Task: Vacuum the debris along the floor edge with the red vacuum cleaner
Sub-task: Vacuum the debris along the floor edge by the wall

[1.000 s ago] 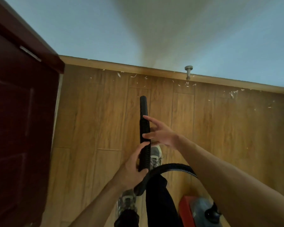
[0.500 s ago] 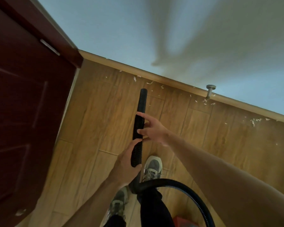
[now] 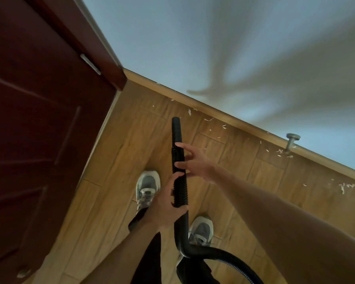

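A black ribbed vacuum hose (image 3: pixel 177 140) points toward the skirting board, its open tip above the wooden floor near the wall. My left hand (image 3: pixel 164 206) grips the hose low on its ribbed part. My right hand (image 3: pixel 195 163) touches the hose higher up, fingers stretched out along its side. White debris flakes (image 3: pixel 209 119) lie scattered along the skirting board (image 3: pixel 234 123), just beyond the tip, with more flakes (image 3: pixel 344 186) at the right. The red vacuum body is out of view.
A dark red door (image 3: pixel 39 119) fills the left side, close to the hose. A metal door stop (image 3: pixel 292 141) sticks out of the skirting at the right. The hose (image 3: pixel 223 256) loops behind my two grey shoes (image 3: pixel 147 186). The pale blue wall (image 3: pixel 213 48) carries arm shadows.
The view has swung left and tilted; the door now fills more of the frame and the red vacuum body has left view. Both hands stay on the hose, whose tip is nearer the skirting.
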`<state>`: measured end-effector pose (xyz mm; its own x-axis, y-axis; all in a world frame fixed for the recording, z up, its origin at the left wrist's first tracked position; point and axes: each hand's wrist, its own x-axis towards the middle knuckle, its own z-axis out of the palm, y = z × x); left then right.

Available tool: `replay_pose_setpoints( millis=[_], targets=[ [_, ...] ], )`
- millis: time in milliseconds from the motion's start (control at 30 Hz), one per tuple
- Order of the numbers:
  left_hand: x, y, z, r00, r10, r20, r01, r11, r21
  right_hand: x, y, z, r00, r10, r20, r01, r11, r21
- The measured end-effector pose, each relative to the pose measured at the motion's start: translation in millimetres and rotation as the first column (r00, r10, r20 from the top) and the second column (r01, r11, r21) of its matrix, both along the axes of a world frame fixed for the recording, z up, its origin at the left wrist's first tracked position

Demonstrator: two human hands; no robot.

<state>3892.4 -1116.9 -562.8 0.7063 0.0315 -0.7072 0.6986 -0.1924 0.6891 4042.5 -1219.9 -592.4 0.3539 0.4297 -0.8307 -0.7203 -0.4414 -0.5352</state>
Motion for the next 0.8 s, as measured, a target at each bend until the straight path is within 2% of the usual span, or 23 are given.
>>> replay_pose_setpoints(
  millis=[200, 567, 800],
  targets=[
    [23.0, 32.0, -20.0, 0.996, 0.085, -0.027, -0.085, 0.996, -0.015, 21.3, 45.6, -28.0, 0.994, 0.086, 0.067, -0.084, 0.996, -0.033],
    [56.8, 79.1, -66.1, 0.972, 0.203, -0.115, -0.209, 0.977, -0.045, 68.7, 106.8, -76.1, 0.958, 0.287, 0.025, -0.286, 0.957, -0.04],
    [72.6, 91.9, -92.8, 0.955, 0.245, -0.166, -0.258, 0.964, -0.059, 78.2, 121.2, -108.1, 0.972, 0.234, 0.028, -0.232, 0.971, -0.058]
  ],
)
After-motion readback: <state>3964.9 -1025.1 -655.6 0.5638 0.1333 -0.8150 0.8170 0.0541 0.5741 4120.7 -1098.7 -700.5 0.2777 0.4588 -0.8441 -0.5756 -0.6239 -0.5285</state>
